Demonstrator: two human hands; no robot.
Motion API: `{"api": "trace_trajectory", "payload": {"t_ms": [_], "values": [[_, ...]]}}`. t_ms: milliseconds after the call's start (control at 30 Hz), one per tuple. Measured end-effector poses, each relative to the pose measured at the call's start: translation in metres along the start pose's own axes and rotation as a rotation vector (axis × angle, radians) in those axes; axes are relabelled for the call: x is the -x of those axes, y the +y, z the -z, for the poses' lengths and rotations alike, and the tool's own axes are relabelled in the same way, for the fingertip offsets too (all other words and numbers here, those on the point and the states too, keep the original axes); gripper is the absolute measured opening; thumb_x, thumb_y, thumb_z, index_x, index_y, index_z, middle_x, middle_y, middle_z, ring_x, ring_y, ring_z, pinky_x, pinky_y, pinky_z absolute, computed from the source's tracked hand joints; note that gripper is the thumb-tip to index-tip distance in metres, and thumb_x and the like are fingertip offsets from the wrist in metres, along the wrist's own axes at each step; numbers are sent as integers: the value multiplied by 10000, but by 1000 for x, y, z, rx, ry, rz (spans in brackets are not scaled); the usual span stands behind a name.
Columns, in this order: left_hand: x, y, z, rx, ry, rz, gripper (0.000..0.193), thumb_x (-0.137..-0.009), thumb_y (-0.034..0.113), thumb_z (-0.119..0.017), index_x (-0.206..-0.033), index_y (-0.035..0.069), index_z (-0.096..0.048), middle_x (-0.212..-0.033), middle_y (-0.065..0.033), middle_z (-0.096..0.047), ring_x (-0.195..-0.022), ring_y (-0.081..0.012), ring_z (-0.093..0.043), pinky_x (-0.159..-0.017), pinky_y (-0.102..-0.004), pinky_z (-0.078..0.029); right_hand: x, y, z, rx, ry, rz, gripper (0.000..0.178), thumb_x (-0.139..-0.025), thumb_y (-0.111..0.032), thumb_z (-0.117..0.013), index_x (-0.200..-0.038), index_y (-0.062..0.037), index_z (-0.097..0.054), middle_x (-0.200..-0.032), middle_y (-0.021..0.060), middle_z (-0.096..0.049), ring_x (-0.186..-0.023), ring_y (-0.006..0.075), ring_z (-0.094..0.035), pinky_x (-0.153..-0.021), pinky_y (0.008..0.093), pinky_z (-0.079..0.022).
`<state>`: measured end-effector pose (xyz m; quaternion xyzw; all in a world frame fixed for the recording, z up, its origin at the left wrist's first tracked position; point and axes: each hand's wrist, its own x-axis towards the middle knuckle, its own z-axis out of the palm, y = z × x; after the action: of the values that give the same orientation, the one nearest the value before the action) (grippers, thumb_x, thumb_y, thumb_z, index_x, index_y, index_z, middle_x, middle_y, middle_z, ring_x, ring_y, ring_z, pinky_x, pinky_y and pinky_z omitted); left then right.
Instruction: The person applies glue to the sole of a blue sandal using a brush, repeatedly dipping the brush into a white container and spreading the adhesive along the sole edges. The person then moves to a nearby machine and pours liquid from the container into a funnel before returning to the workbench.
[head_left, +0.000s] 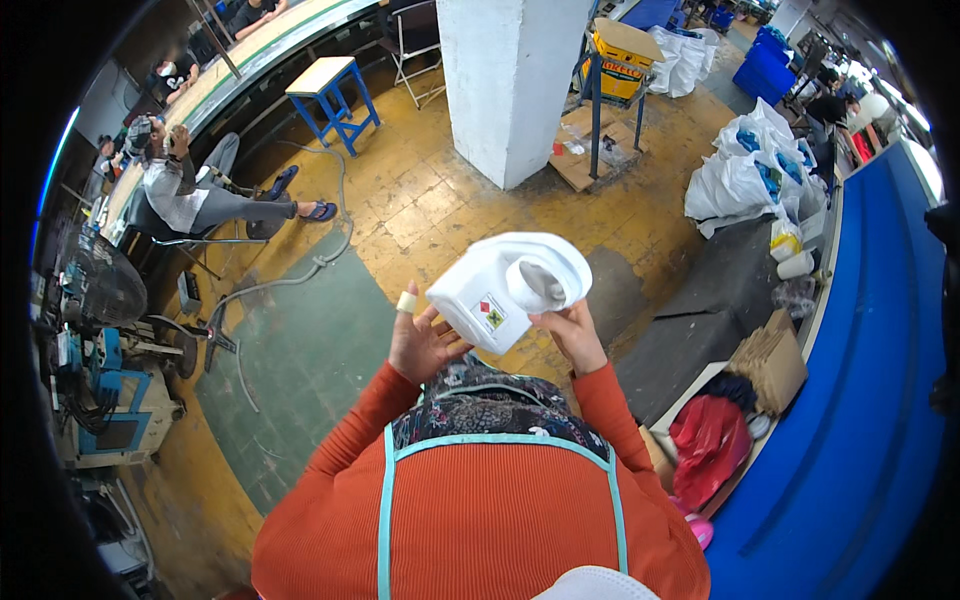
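Note:
A white plastic jug is held in front of me above the floor, tilted, with a hazard label on its side. Its wide round mouth points toward my right. My right hand grips the jug at its lower right. Beside the jug's lower left is my left hand, palm turned up and fingers apart. One finger of it stands up, wrapped in pale tape. Whether its other fingertips touch the jug I cannot tell.
A blue conveyor-like surface runs along my right, with cardboard and red cloth beside it. White sacks stand farther off. Ahead is a white pillar. At left are a seated person, a fan and a floor hose.

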<state>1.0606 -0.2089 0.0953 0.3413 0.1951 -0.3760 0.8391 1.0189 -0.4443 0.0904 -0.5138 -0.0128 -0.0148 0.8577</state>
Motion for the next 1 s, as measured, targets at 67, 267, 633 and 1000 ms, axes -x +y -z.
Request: {"api": "trace_trajectory", "payload": {"t_ms": [67, 267, 633, 1000], "values": [[-43, 20, -20, 87, -98, 89, 920, -781, 778, -505, -1394, 94, -443, -1317, -210, -485, -1184, -360, -511, -981, -525, -441, -45, -15, 33, -18, -68, 30, 658, -778, 89, -663, -1383, -31, -434, -1310, 79, -558, -1191, 174, -538, -944, 310, -472], [-214, 66, -90, 70, -358, 158, 863, -788, 706, -558, -1412, 121, -436, -1423, -202, -415, -1259, -414, -428, -1078, -548, -322, -171, -47, 136, 152, -158, 157, 693, -758, 114, -670, -1390, -39, -428, -1309, 76, -559, -1181, 164, -547, -940, 327, -480], [-519, 120, -308, -123, -243, 445, 752, -790, 574, -619, -1404, 183, -432, -1435, -134, -415, -1300, -385, -393, -1055, -599, -306, -258, -139, 376, 140, 849, 63, 704, -855, -52, -617, -1485, -111, -310, -1345, 176, -512, -1235, 259, -486, -1010, 351, -393], [-700, 68, -434, 384, -338, 196, 671, -884, 594, -446, -1419, 191, -412, -1453, -125, -407, -1301, -367, -407, -985, -605, -392, -510, -261, 717, 1160, 519, 49, 512, -772, -102, -647, -1270, -39, -551, -1068, 156, -655, -1028, 253, -628, -909, 367, -477]]}}
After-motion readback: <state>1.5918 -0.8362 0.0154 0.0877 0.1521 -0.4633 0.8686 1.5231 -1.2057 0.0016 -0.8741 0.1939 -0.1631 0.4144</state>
